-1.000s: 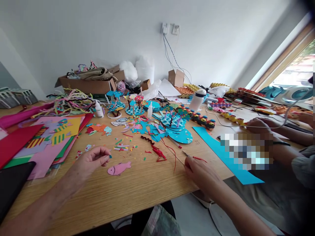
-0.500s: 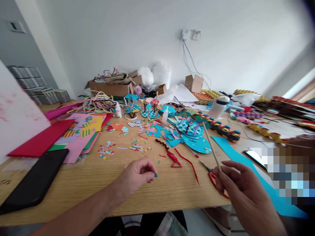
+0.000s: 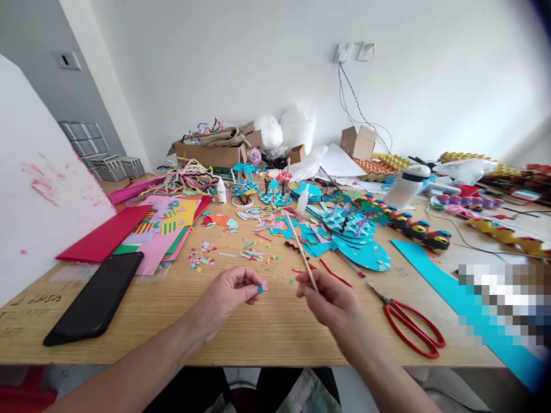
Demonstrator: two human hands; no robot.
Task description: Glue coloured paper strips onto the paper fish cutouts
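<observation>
My left hand (image 3: 232, 293) is closed in a pinch on a small blue paper piece (image 3: 260, 289). A pink scrap (image 3: 264, 284) shows beside those fingertips; whether it is held or lying on the table, I cannot tell. Between the fingers of my right hand (image 3: 331, 301) is a thin wooden stick (image 3: 301, 245), slanting up and to the left. Red-handled scissors (image 3: 413, 327) lie to the right of that hand, blades pointing away. Beyond it, red pipe cleaners (image 3: 336, 272) are partly covered by my fingers. Tiny paper bits (image 3: 201, 257) are scattered farther off.
A black tablet-like slab (image 3: 94, 298) and coloured paper sheets (image 3: 103, 232) lie at left. Behind stand glue bottles (image 3: 221, 191), blue paper crafts (image 3: 348, 223) and a cardboard box (image 3: 210, 152). A long blue strip (image 3: 447, 298) runs along the right.
My right hand has moved left with the stick, closer to my left hand, and the scissors are now uncovered. The view has shifted. My left hand keeps its pinch on the blue piece.
</observation>
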